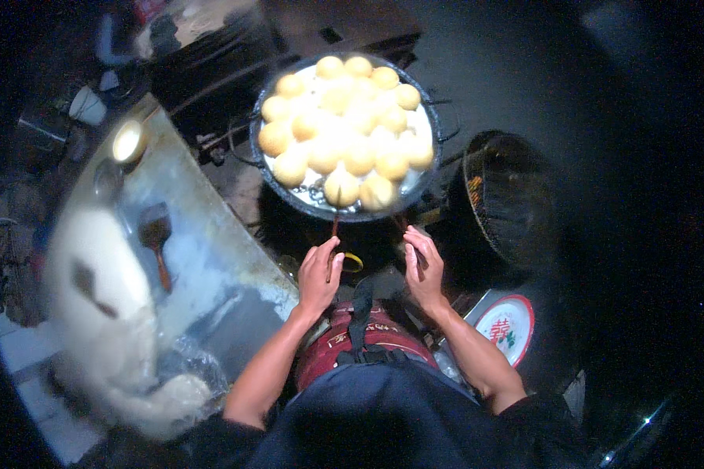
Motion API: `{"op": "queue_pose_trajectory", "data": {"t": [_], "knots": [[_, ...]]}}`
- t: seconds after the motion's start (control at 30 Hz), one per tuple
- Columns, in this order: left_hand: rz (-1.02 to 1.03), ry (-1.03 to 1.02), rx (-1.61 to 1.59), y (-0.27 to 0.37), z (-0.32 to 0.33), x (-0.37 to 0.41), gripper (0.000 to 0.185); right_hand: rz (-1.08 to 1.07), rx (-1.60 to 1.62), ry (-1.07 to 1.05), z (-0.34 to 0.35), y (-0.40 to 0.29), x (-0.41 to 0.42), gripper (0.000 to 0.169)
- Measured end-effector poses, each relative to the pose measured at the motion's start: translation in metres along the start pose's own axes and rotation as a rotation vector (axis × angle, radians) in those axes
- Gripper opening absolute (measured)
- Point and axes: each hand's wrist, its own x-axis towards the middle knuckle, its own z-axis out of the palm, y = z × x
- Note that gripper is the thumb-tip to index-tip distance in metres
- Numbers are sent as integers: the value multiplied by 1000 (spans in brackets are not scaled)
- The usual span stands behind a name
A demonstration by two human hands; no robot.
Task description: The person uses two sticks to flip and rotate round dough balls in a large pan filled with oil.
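A round, two-handled pan [436, 130] of bubbling oil lies before me, crowded with golden fried balls [359, 158]; bright glare washes out those in the middle. My left hand [318, 277] grips a thin brown stick [335, 225], whose tip reaches a ball [341, 187] at the pan's near edge. In my right hand [425, 271] is a similar dark stick or pair of sticks [401, 222], pointing toward the near-right rim. Blur hides where its far end touches. Both hands stay outside the pan, just short of its near side.
Left stands a worktable [211, 258] bearing a large pale dough-like mass [108, 281], a wooden-handled scraper [155, 230] and a lit bowl [129, 142]. Rightward are a dark, deep mesh-like container [507, 196] and a red-rimmed enamel plate [513, 328]. A white bucket [88, 106] sits far left.
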Motion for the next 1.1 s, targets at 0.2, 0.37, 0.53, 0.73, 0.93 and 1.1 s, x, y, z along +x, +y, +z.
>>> {"op": "queue_pose_trajectory", "data": {"t": [0.2,0.37,0.53,0.73,0.93,1.1], "knots": [[-26,17,3,-11,1,-2,33,123,151,190,-4,12,34,19],[-93,26,-97,-4,-7,12,34,125,11,303,-22,47,95,18],[-94,27,-68,-9,-10,24,33,169,-9,247,-18,90,113,17],[-183,76,-83,-8,-13,34,33,217,161,263,-34,73,120,16],[-206,53,-40,1,-7,48,33,219,108,374,-15,139,196,14],[-190,33,-48,15,0,58,32,147,-79,263,-7,167,235,15]]}}
